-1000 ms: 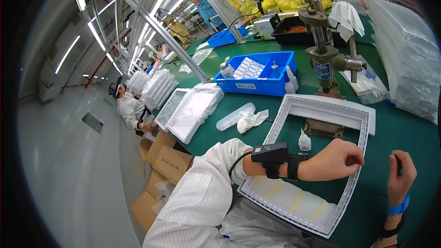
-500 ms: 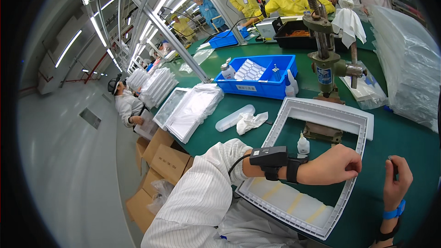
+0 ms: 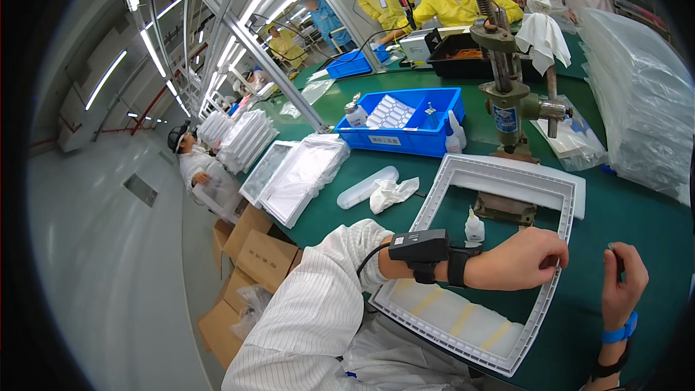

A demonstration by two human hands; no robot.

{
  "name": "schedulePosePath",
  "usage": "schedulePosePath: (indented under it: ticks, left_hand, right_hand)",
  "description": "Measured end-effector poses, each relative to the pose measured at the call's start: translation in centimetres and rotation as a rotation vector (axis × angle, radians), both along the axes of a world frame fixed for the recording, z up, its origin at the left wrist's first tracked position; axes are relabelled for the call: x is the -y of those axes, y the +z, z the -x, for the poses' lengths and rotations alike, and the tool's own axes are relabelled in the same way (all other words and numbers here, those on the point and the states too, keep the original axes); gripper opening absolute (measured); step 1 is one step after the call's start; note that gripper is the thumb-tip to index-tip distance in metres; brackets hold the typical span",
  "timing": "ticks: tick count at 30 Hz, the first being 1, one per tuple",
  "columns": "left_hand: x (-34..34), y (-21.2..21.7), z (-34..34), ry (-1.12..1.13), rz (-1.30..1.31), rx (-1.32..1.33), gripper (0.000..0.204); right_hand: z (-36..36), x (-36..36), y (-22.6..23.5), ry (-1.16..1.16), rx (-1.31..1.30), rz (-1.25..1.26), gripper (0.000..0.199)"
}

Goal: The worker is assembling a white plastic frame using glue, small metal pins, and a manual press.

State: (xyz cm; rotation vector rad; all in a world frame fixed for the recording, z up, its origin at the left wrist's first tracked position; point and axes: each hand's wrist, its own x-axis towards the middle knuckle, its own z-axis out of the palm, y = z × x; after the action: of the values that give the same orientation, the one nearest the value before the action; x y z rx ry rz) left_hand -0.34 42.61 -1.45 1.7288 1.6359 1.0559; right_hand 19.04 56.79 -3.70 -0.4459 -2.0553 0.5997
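A pale grey rectangular frame [image 3: 427,206] with a notched rim lies before me, partly on white foam padding [image 3: 449,311] with yellow tape strips. My left hand [image 3: 525,257] is at its right side rail, fingers curled and pinched together. Whatever those fingertips may hold is too small to make out. To the right of the frame, apart from it, my right hand [image 3: 624,279] is raised with thumb and fingers closed on a tiny dark piece whose kind I cannot tell. A small white dropper bottle [image 3: 474,226] stands inside the frame's opening.
Behind the frame rises a green bench press [image 3: 507,94]. A blue divided bin [image 3: 398,143] holds bottles and a sheet. Nearby lie a crumpled white cloth [image 3: 393,194] and a clear tray [image 3: 367,187]. Wrapped panels [image 3: 300,181], cardboard boxes [image 3: 264,257] and a plastic-wrapped stack [image 3: 637,101] flank the bench.
My left fingers have shifted slightly at the rail; the right hand keeps its pinch. The view has moved a little. A person at the left has moved a clear plastic sheet.
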Motion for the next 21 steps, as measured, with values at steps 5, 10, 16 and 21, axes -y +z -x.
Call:
schedulePosePath:
  ticks: [5,10,16,21]
  left_hand:
    - [0.2,-0.4,0.0,0.007,0.02,0.003,0.011]
    - [-0.4,-0.2,-0.5,-0.021,-0.002,0.027,0.014]
    - [0.4,1.0,0.7,0.062,0.108,-0.028,0.013]
    - [-0.7,0.9,0.1,0.028,0.172,-0.048,0.014]
  right_hand:
    - [-0.1,0.2,0.0,0.009,-0.001,-0.01,0.005]
    - [-1.1,0.3,0.5,-0.009,-0.002,-0.017,0.004]
    - [0.7,0.1,1.7,0.058,-0.003,-0.011,0.007]
    - [0.0,-0.5,0.8,0.023,-0.015,-0.005,0.01]
